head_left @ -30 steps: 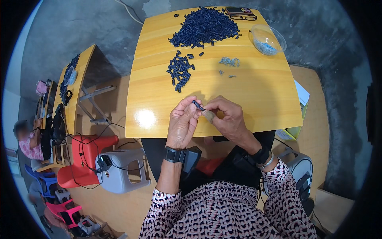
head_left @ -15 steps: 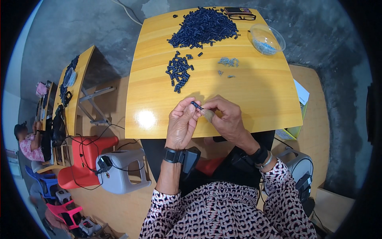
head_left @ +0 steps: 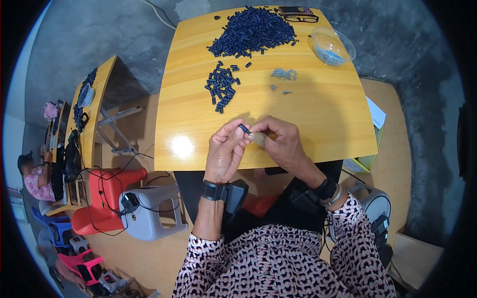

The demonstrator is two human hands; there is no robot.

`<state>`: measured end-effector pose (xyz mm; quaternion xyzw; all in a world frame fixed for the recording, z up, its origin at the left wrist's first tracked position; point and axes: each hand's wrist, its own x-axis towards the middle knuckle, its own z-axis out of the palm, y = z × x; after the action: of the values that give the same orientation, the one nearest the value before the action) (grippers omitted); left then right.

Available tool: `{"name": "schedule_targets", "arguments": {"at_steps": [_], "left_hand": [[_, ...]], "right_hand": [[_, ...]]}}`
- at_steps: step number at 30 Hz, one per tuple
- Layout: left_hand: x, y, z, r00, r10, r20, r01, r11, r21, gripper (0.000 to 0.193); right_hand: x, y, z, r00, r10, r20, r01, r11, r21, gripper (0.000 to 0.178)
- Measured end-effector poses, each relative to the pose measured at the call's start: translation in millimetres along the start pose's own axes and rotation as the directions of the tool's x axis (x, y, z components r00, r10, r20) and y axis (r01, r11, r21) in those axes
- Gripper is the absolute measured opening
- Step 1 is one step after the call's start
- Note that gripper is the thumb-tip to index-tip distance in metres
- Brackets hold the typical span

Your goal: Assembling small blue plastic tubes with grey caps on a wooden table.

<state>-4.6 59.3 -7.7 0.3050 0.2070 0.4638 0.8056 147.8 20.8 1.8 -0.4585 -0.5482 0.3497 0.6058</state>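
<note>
One bowl [head_left: 333, 39] holds silvery bits [head_left: 328, 56]; left grip [head_left: 223, 151] pinches dark cylinder [head_left: 244, 128], right grip [head_left: 284, 141] unclear.

Tabletop [head_left: 194, 99] yellow w/ faint wood-grain streaks; held part [head_left: 244, 128] dk. navy, ditto big pile [head_left: 253, 32]; metal bits [head_left: 282, 74] silver-grey; person's shirt [head_left: 278, 263] blk., wht. & pinkish, chain-link print; stools red [head_left: 112, 181] & lt. grey [head_left: 144, 226]; wall [head_left: 134, 35] mottled grey-blue.

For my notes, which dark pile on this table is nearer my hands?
The small, scattered pile; the much bigger heap lies farther off, beyond it.
</note>
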Motion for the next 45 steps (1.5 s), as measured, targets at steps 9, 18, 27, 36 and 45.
{"name": "schedule_targets", "arguments": {"at_steps": [9, 18, 27, 36, 45], "left_hand": [[0.5, 0.1, 1.7, 1.000, -0.027, -0.017, 0.027, 1.000, 0.013, 0.025], [-0.9, 0.9, 3.4, 0.999, -0.020, -0.050, 0.023, 0.998, 0.055, 0.026], [-0.6, 2.3, 6.7, 0.998, -0.007, -0.064, 0.007, 1.000, 0.015, 0.028], [-1.0, 1.6, 5.1, 0.998, -0.033, -0.062, 0.035, 0.998, 0.045, 0.027], [-1.8, 3.9, 4.5, 0.995, -0.082, 0.060, 0.082, 0.997, -0.004, 0.026]], "right_hand": [[0.5, 2.8, -4.7, 0.996, 0.074, 0.050, -0.078, 0.992, 0.094, 0.009], [6.5, -11.7, -6.1, 0.973, -0.225, 0.059, 0.232, 0.942, -0.244, 0.011], [6.4, -1.3, -2.4, 0.987, -0.163, 0.016, 0.163, 0.978, -0.128, 0.010], [2.5, 0.3, -6.2, 0.989, -0.141, 0.042, 0.144, 0.988, -0.058, 0.014], [10.9, -3.3, -11.4, 0.974, -0.159, 0.161, 0.163, 0.987, -0.012, 0.023]]}}
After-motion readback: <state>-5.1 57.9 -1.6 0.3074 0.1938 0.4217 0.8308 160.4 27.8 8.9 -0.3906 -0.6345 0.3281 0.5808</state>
